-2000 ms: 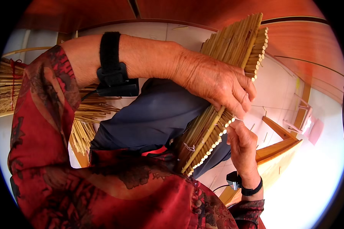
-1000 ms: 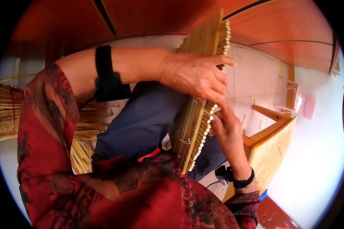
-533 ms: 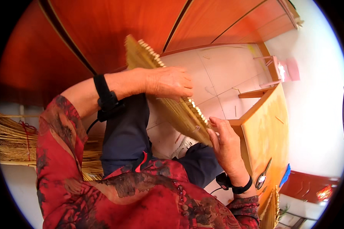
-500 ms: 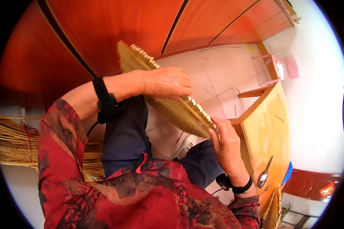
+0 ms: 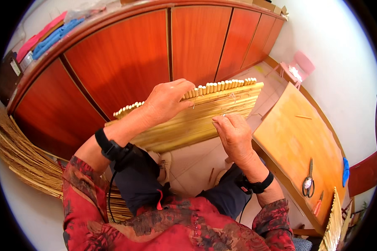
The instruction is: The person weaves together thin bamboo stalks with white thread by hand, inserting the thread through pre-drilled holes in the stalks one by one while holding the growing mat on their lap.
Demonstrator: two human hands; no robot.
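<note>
A panel of yellow stalks (image 5: pixel 213 100), pale cut ends in a row along its top, is held upright and slanted over my knees. My left hand (image 5: pixel 166 100) is closed over its top edge, left of the middle. Small loops of pale cord hang from that edge. My right hand (image 5: pixel 232 134) is pinched in front of the panel's lower right part; a tiny shiny bit shows at the fingertips, too small to name. Both wrists wear black straps with small devices.
A wooden table (image 5: pixel 280 129) at right bears scissors (image 5: pixel 308 184), an orange-handled tool (image 5: pixel 317 206), a stick (image 5: pixel 303 117) and blue cloth (image 5: pixel 346 171). Straw bundles (image 5: pixel 29 159) lie at left, another stalk panel (image 5: pixel 331 221) at bottom right. A red cabinet (image 5: pixel 117 58) stands ahead; a pink chair (image 5: pixel 301 65) behind the table.
The panel has swung from upright along my lap to crosswise, raised before me. My right hand has left its end for the front face. The view has lifted, showing more cabinet and table.
</note>
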